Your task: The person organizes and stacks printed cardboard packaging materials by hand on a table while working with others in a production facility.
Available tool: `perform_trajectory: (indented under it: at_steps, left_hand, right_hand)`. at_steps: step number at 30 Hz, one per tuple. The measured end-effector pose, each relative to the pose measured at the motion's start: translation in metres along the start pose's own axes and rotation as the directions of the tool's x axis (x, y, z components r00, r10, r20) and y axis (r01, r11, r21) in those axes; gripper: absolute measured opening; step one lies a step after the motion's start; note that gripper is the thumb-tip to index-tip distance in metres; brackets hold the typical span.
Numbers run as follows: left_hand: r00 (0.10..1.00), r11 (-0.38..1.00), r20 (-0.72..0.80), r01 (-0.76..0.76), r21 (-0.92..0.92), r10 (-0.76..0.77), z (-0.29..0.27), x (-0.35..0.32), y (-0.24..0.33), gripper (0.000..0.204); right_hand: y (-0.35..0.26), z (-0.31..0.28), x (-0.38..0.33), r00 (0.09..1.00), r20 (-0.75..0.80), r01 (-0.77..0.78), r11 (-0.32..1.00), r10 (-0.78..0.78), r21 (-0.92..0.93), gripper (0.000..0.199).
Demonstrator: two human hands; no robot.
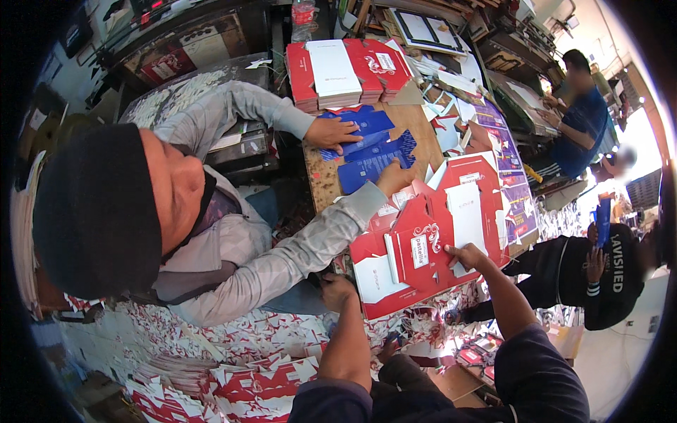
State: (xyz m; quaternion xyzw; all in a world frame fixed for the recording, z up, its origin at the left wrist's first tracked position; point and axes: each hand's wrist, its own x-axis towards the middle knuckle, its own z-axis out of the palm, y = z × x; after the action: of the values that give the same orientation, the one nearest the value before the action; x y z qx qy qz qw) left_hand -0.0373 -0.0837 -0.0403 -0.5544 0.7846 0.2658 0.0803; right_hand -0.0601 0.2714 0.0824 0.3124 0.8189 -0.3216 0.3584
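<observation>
Where right fingers [456, 252] rest, red card [438, 211] lies beneath; left fingers [331, 284] near.

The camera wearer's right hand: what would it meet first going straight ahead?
The right hand points toward the white label on the red card, so probably that first; whether it touches the card is unclear.

Printed sheets [438, 204]: bright red, white panels, white curling scrollwork. Stack of cartons [301, 70] at far end: same red, white panel, white scroll. Blue cards [356, 178]: deep blue, fine pale print. Poster [520, 206]: purple, white and yellow print. Desk [425, 127]: light brown. Neighbour's cap [99, 204]: black; sleeve [289, 255]: pale grey, faint checks. Floor scraps [247, 333]: red-and-white jumble. Hoodie [575, 276]: black, white lettering.
</observation>
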Motion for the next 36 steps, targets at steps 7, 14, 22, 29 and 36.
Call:
perform_trajectory:
  at_steps: [7, 14, 22, 29, 36]
  left_hand:
    - [0.999, 0.999, 0.015, 0.038, -0.008, -0.038, 0.005, 0.002, -0.001, 0.048]
    - [0.998, 0.999, -0.044, 0.038, 0.026, -0.037, 0.007, 0.003, 0.0, 0.054]
    - [0.989, 0.986, -0.04, 0.142, 0.091, -0.139, 0.01, 0.007, 0.0, 0.056]
    - [0.989, 0.99, -0.083, 0.13, 0.058, -0.125, 0.011, 0.003, 0.001, 0.054]
    - [0.974, 0.986, -0.174, 0.158, 0.053, -0.146, 0.011, 0.0, 0.004, 0.063]
  right_hand:
    - [-0.002, -0.002, -0.006, 0.999, -0.01, 0.034, 0.998, -0.034, 0.048, 0.072]
    - [-0.001, -0.001, -0.006, 0.999, -0.024, 0.042, 0.996, -0.04, 0.085, 0.068]
    - [0.002, -0.002, -0.001, 0.998, -0.014, 0.062, 0.993, -0.061, 0.104, 0.067]
    - [0.006, -0.003, 0.003, 0.997, -0.01, 0.071, 0.992, -0.07, 0.102, 0.068]
    - [0.009, 0.0, 0.006, 0.994, -0.038, 0.107, 0.984, -0.103, 0.14, 0.068]
